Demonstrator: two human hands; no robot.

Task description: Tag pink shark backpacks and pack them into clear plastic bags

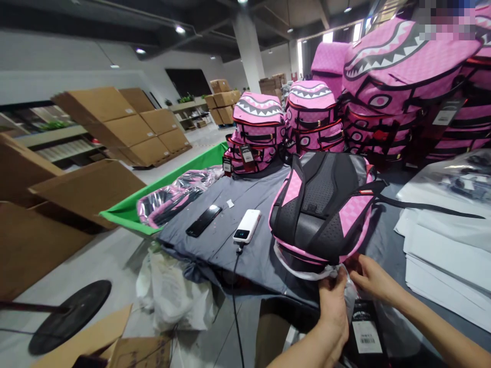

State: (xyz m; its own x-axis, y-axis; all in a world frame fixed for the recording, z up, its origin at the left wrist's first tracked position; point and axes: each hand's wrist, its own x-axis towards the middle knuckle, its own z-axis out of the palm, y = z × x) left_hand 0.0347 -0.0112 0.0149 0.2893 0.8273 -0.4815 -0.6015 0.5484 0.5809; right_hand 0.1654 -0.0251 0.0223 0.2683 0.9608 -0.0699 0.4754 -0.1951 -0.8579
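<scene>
A black and pink backpack [320,204] lies on the grey cloth-covered table, its padded back and straps facing up. Around its near end runs the rim of a thin plastic bag [293,270]. My left hand [334,299] pinches the gathered plastic just below the backpack's near edge. Beside it, my right hand [368,276] has its fingers closed at the near right corner, partly tucked behind the plastic and backpack; what exactly they grip is hard to see. A black hang tag [366,329] with a white barcode label hangs below both hands.
A white power bank [247,226] with a cable and a black phone [204,221] lie left of the backpack. Stacked pink backpacks [257,133] stand behind. White plastic bags [448,255] are piled right. A green-edged bin [130,213] holds wrapped items.
</scene>
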